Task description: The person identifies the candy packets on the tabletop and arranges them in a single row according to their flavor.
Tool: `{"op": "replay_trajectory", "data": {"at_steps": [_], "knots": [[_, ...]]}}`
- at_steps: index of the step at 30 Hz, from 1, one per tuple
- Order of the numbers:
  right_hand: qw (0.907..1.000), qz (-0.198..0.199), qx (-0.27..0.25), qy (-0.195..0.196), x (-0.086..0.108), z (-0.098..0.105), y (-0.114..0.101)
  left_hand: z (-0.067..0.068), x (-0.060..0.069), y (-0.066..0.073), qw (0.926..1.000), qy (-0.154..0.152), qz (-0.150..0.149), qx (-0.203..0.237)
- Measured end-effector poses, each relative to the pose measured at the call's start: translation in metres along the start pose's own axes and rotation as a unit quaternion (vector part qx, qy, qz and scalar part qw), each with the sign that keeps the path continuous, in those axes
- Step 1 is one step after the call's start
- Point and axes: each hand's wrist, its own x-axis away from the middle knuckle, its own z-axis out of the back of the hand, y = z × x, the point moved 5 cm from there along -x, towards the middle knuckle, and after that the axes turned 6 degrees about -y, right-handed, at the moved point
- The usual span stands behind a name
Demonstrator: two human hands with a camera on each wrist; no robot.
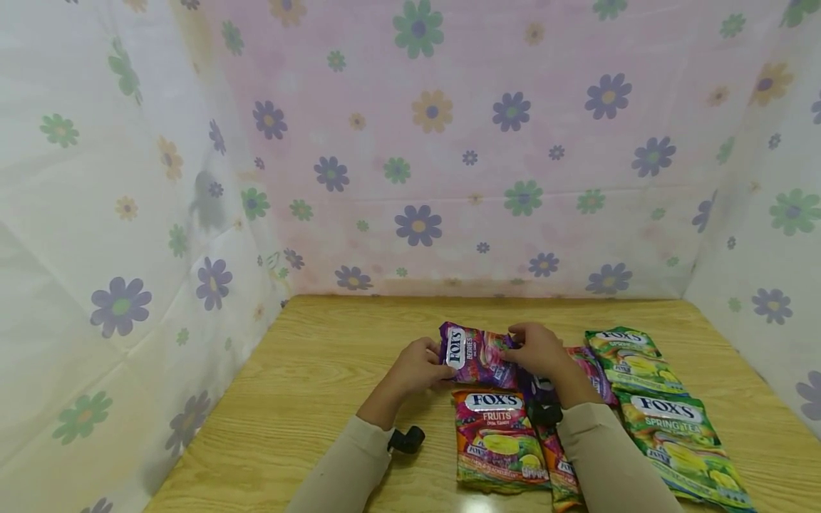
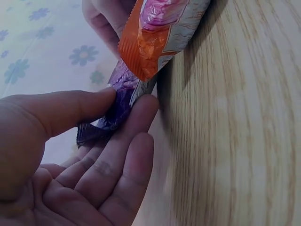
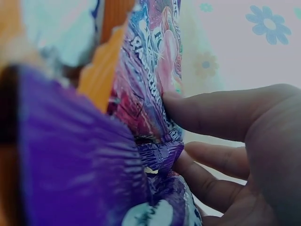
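Note:
Both hands hold a purple Fox's Berries candy bag (image 1: 477, 360), turned sideways so its logo runs up the left end. My left hand (image 1: 413, 367) pinches that end between thumb and fingers; the left wrist view shows the bag's dark purple crimped edge (image 2: 91, 134) in the grip. At the opposite end, my right hand (image 1: 541, 350) has its thumb on the printed front and its other fingers behind. Just in front lies a red Fox's Fruits bag (image 1: 500, 445). Purple bags (image 1: 593, 374) lie beneath and beside the right hand, partly hidden by it and the forearm.
Two green Spring Tea bags (image 1: 683, 442) (image 1: 635, 360) lie in a column on the right. Another red-orange bag (image 1: 563, 474) shows partly beside the right sleeve. The wooden table (image 1: 308, 370) is bordered by flowered cloth walls (image 1: 417, 164) behind and at both sides.

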Motion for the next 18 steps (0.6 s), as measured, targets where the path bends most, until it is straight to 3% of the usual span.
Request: {"op": "replay_trajectory", "data": {"at_steps": [8, 18], "knots": [[0.9957, -0.001, -0.092, 0.012, 0.001, 0.001, 0.002, 0.007, -0.002, -0.004, 0.9990, 0.041, 0.005, -0.020], [0.9907, 0.003, -0.126, 0.049, 0.000, 0.008, -0.002, 0.016, -0.005, -0.007, 0.9964, 0.084, -0.005, 0.010]]}}
